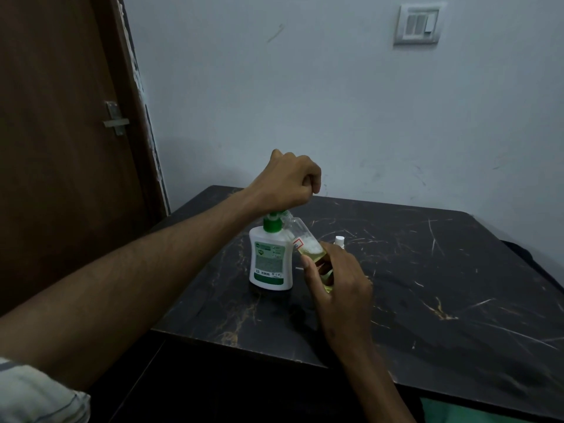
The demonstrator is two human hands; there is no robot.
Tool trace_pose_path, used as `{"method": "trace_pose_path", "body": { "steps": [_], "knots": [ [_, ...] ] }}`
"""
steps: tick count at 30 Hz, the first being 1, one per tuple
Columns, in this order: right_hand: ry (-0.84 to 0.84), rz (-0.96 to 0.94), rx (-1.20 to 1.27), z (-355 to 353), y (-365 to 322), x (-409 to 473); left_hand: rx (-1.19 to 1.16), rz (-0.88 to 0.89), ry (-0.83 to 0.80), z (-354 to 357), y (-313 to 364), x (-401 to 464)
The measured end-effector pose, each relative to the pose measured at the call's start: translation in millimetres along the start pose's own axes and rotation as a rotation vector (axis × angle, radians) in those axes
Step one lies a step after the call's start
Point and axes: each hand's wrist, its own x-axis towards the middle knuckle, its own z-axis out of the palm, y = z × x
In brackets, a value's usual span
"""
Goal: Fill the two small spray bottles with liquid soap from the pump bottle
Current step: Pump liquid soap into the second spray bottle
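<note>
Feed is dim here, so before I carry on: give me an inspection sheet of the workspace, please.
Surface: dark marbled table with light veins.
Job's things: white pump bottle with green pump upright; clear spray bottle tilted, mouth at the nozzle, yellowish soap and foam inside; a white-capped small bottle behind, mostly hidden.
Clutter: nothing seen.
Grippers: left hand, in a fist, presses down on the pump head; right hand grips the spray bottle, fingers wrapped round its lower half.
Cables: nothing seen.
Surroundings: brown door with latch, pale wall, switch plate.
</note>
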Motion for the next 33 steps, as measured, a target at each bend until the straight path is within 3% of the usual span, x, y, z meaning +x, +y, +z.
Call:
{"method": "trace_pose_path", "body": {
  "steps": [33],
  "knots": [
    [-0.001,-0.010,-0.001,-2.2,-1.3,0.9,0.028,-0.006,0.002,-2.9,-0.4,4.4]
  ]
}}
